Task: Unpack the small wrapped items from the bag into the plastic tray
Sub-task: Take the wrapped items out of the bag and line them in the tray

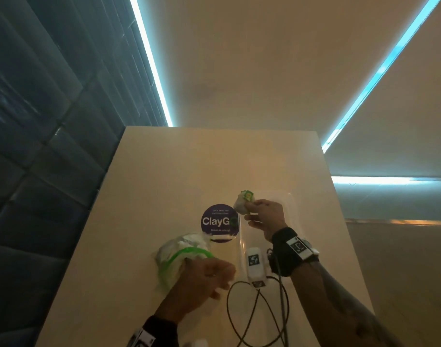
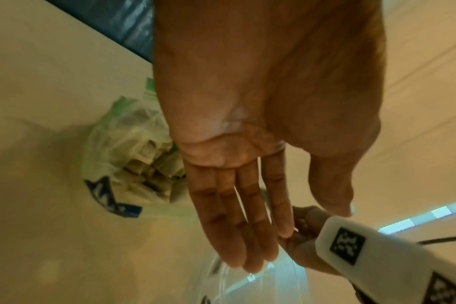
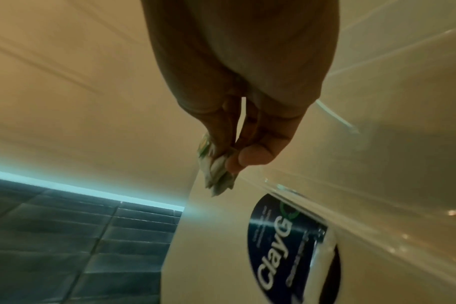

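Right hand (image 1: 265, 219): fingers (image 3: 237, 158) pinch a small wrapped item (image 1: 243, 202), up over the tray (image 1: 293, 201) edge, ready to drop in.
Left hand (image 1: 201, 279): fingers straight, beside the bag (image 1: 181, 256), to steady it.
Bag: on the surface (image 1: 189, 159), more items inside.

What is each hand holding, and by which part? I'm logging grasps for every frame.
The right hand pinches a bunch of small white-and-green wrapped items by one end, thumb against fingers. The left hand holds nothing, fingers straight beside the clear green-rimmed plastic bag.
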Demonstrator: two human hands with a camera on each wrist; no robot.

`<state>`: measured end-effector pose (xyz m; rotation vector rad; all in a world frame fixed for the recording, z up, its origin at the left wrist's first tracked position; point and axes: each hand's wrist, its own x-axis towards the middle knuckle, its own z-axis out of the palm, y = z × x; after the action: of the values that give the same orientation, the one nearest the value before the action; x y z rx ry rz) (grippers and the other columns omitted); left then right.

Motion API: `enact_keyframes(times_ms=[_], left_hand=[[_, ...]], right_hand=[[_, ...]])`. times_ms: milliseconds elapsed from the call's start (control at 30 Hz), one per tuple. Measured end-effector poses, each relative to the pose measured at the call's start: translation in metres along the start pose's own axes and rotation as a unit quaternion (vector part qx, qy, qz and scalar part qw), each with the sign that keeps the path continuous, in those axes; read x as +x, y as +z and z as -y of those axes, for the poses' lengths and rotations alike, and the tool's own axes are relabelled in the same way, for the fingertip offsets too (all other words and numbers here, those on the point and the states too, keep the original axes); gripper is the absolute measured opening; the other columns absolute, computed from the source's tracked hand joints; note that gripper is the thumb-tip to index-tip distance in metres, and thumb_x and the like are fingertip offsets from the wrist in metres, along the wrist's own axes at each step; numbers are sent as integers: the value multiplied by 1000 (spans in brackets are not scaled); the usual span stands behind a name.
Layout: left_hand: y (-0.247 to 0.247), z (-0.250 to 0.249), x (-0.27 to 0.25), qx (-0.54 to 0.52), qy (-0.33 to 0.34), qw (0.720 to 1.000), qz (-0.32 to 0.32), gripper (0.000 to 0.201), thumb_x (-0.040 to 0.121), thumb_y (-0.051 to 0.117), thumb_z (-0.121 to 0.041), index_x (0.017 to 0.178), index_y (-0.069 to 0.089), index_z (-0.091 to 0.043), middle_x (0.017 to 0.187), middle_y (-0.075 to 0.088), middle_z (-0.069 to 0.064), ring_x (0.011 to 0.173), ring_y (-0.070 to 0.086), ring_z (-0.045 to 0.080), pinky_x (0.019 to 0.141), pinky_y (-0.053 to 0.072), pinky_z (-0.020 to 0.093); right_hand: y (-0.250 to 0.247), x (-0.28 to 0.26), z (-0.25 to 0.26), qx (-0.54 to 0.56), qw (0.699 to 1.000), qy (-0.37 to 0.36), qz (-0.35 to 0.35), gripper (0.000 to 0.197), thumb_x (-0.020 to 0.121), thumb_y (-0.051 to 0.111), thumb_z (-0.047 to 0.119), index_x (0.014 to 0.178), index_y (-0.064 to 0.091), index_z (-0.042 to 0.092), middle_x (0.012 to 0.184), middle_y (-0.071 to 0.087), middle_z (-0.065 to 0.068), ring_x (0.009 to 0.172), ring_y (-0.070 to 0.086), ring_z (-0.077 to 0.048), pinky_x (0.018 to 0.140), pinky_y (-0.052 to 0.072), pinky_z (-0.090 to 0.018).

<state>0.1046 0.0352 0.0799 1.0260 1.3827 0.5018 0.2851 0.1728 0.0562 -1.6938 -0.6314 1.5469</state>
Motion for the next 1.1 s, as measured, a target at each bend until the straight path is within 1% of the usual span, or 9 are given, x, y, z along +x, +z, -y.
enact_keyframes(times_ms=[167,333,500,600,767,867,967,1033,1100], left_hand=[[9,-13,22,81,25,996,3,9,94,60,-19,95,69,-22,84,73,-2,68,69,8,56,52,19],[0,-26,38,102,47,993,-28,14,92,58,-8,92,70,-15,71,72,2,62,71,18,54,55,31],[-28,-34,28,29,55,992,-111,11,91,62,-8,93,70,-15,76,74,4,66,73,23,49,51,27],[-50,-35,21,-27,59,986,-153,7,91,64,-9,92,71,-13,75,75,8,68,73,27,57,58,36],[-79,-36,-3,-45,94,972,-212,7,91,64,-13,94,71,-14,78,74,10,69,73,25,59,57,32],[-89,-29,-19,-9,44,993,-111,6,88,68,-11,90,72,-8,78,75,13,68,72,24,60,57,30],[-76,-6,-20,176,-14,984,14,7,85,70,-15,83,76,-18,81,75,-2,83,71,17,74,55,23],[-59,16,-8,282,-6,959,9,16,88,63,-15,88,76,-24,92,72,-8,100,65,14,84,47,19],[-41,35,5,288,16,957,-22,32,88,54,-7,106,73,-25,111,70,-7,111,60,13,98,45,23]], right_hand=[[11,-47,-10,118,988,48,90,29,88,67,11,111,63,-5,95,67,-19,82,61,-29,68,50,-35],[15,-96,-29,137,977,45,157,25,90,65,14,106,67,-5,86,66,-18,73,59,-25,65,48,-35],[-8,-99,-27,-40,988,-95,112,13,88,68,10,93,70,-2,85,70,-20,62,61,-22,55,51,-30],[-29,-84,-23,-82,988,-75,110,17,88,67,8,95,68,-7,81,69,-20,61,61,-20,54,51,-29],[-50,-69,-27,-178,969,-54,161,16,87,69,10,94,70,-4,79,70,-14,63,62,-19,60,52,-31],[-51,-64,-37,-199,966,-60,154,14,86,69,9,92,71,-3,77,69,-13,61,61,-17,58,50,-30],[-45,-59,-47,-206,968,-64,132,12,86,69,9,91,72,-1,76,68,-10,61,58,-15,55,48,-27],[-38,-53,-52,-201,972,-66,105,13,85,69,10,90,71,-2,76,67,-11,61,56,-15,55,46,-27],[-35,-47,-53,-193,977,-68,65,13,84,70,10,88,71,-2,76,67,-13,60,55,-17,55,46,-30]])
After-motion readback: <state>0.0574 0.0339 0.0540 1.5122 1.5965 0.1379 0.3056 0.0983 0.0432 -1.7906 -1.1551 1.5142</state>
